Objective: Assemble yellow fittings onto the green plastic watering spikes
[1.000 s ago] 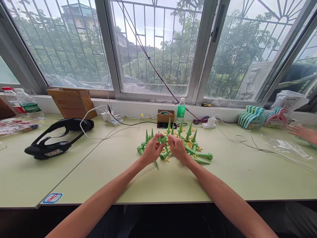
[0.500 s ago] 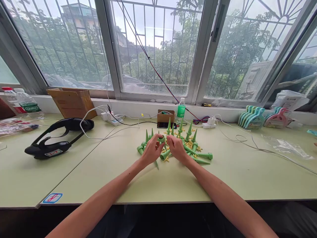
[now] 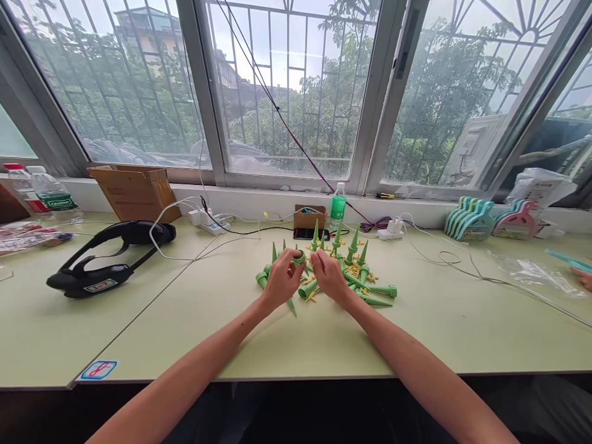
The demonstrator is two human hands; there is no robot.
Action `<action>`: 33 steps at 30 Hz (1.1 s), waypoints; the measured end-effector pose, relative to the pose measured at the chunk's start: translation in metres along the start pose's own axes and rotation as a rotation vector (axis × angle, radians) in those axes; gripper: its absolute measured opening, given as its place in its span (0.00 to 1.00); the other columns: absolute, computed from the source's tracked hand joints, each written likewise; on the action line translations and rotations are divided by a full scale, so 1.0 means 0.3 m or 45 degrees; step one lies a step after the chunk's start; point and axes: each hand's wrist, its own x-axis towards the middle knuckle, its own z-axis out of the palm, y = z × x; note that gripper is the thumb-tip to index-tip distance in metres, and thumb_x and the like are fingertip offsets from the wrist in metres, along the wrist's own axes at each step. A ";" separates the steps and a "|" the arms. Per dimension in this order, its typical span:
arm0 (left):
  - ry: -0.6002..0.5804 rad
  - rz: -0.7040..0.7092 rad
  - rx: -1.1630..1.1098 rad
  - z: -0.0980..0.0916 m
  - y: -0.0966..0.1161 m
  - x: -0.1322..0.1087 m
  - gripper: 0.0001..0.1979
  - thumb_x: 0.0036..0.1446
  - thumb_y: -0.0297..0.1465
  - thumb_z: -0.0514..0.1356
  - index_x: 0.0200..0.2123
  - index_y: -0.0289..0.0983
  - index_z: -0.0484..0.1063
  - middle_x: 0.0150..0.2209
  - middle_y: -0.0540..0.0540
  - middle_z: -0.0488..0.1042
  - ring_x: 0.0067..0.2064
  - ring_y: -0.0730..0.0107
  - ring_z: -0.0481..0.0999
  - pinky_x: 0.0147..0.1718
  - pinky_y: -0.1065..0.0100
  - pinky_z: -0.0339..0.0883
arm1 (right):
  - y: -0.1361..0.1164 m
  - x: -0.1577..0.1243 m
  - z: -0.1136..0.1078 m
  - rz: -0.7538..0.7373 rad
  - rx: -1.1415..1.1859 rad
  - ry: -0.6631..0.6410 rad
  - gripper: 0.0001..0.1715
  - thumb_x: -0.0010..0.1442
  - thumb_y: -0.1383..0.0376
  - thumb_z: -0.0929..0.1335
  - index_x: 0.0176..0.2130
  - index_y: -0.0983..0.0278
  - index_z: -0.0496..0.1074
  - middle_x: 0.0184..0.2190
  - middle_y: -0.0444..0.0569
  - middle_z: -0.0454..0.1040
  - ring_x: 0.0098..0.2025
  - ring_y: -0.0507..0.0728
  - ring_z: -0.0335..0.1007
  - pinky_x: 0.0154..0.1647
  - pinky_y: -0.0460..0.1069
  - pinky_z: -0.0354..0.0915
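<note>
While left fingers (image 3: 287, 256) clasp a green cap (image 3: 300, 258), right fingers (image 3: 320, 261) bunch together

Black headset (image 3: 99, 274), cardboard box (image 3: 134, 192), hangers (image 3: 472, 221), green-labelled bottle (image 3: 338, 203)

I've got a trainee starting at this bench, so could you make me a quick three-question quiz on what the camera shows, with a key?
1. True or false: the left hand holds a green part.

2. Which stands beside the small cardboard box?
A) the black headset
B) a bottle with a green label
C) the pink hangers

3. Fill in the colour: the small pieces lying among the green spikes are ____.

Key: 1 true; 2 B; 3 yellow.
</note>
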 end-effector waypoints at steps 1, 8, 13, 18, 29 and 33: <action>0.004 0.000 0.002 0.000 0.001 0.000 0.05 0.59 0.32 0.55 0.38 0.38 0.62 0.36 0.49 0.65 0.23 0.82 0.63 0.17 0.77 0.61 | 0.000 0.000 0.000 0.003 -0.002 -0.002 0.18 0.68 0.58 0.55 0.27 0.61 0.54 0.20 0.39 0.56 0.21 0.49 0.50 0.25 0.46 0.49; 0.002 0.013 0.004 0.000 -0.003 -0.001 0.05 0.59 0.33 0.55 0.37 0.39 0.62 0.36 0.49 0.64 0.23 0.82 0.64 0.17 0.77 0.61 | 0.004 -0.001 0.003 0.007 -0.003 -0.006 0.19 0.68 0.57 0.54 0.27 0.61 0.52 0.20 0.39 0.56 0.21 0.50 0.49 0.25 0.46 0.48; -0.005 -0.017 -0.024 -0.001 0.007 -0.003 0.06 0.59 0.34 0.55 0.37 0.39 0.61 0.33 0.50 0.64 0.22 0.81 0.64 0.17 0.77 0.61 | 0.000 0.001 0.001 -0.007 -0.006 -0.001 0.19 0.68 0.57 0.55 0.27 0.61 0.52 0.20 0.39 0.55 0.21 0.50 0.48 0.25 0.46 0.48; -0.009 -0.148 -0.123 0.000 0.018 -0.006 0.10 0.59 0.35 0.56 0.40 0.40 0.57 0.22 0.57 0.56 0.19 0.80 0.60 0.16 0.77 0.59 | -0.002 0.002 0.001 -0.028 -0.005 0.022 0.19 0.68 0.58 0.55 0.27 0.61 0.52 0.20 0.39 0.55 0.21 0.50 0.48 0.25 0.46 0.48; 0.065 -0.197 -0.180 -0.001 0.025 0.001 0.16 0.56 0.38 0.59 0.42 0.41 0.55 0.41 0.48 0.64 0.20 0.85 0.63 0.15 0.78 0.58 | -0.008 -0.003 -0.009 -0.017 -0.044 0.134 0.17 0.68 0.58 0.55 0.29 0.62 0.58 0.21 0.41 0.60 0.22 0.49 0.53 0.26 0.45 0.52; 0.042 -0.270 -0.256 -0.003 0.018 0.006 0.12 0.58 0.41 0.56 0.37 0.39 0.59 0.34 0.51 0.67 0.18 0.84 0.63 0.13 0.78 0.57 | -0.008 -0.003 -0.014 0.010 -0.045 0.176 0.18 0.69 0.58 0.54 0.29 0.62 0.58 0.22 0.42 0.62 0.22 0.50 0.56 0.27 0.45 0.54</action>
